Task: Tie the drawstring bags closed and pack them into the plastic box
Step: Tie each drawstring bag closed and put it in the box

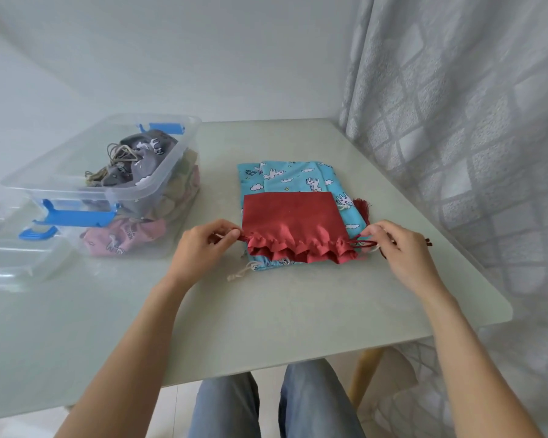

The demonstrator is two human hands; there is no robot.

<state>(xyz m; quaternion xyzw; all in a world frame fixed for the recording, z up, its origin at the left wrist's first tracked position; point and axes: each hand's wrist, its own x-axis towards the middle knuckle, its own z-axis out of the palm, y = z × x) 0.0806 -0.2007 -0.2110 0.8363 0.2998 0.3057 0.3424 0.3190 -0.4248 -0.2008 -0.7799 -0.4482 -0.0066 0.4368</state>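
- Two hands are seen in the single head view: the left hand [208,245] pinches the dark red cord at the left end of the flat dark red fabric drawstring bag [293,221], and the right hand [400,252] pinches the cord at the right end, fingers curled narrowly round it.
- Placement: the red bag is laid on the pale grey-green table top [266,327], on top of a stack of turquoise cartoon-print cloth bags [298,177], its mouth partly gathered into ruffles toward the person.
- Destination: the clear plastic storage box with blue clip handles [108,188] stands well to the left, heaped with grey, olive and pink bags [133,162].
- Risk, judged: if one cord is pulled harder than the other, the bag may be dragged sideways and the mouth left unevenly cinched.
- Risk, judged: the white cord of a turquoise bag [242,270] lies just beside the red mouth and could be caught into the knot.
- Risk, judged: the thin cord could slip from the pinch before a knot is formed.
- Risk, judged: the box looks nearly full, so added bags might spill or keep a lid from closing.
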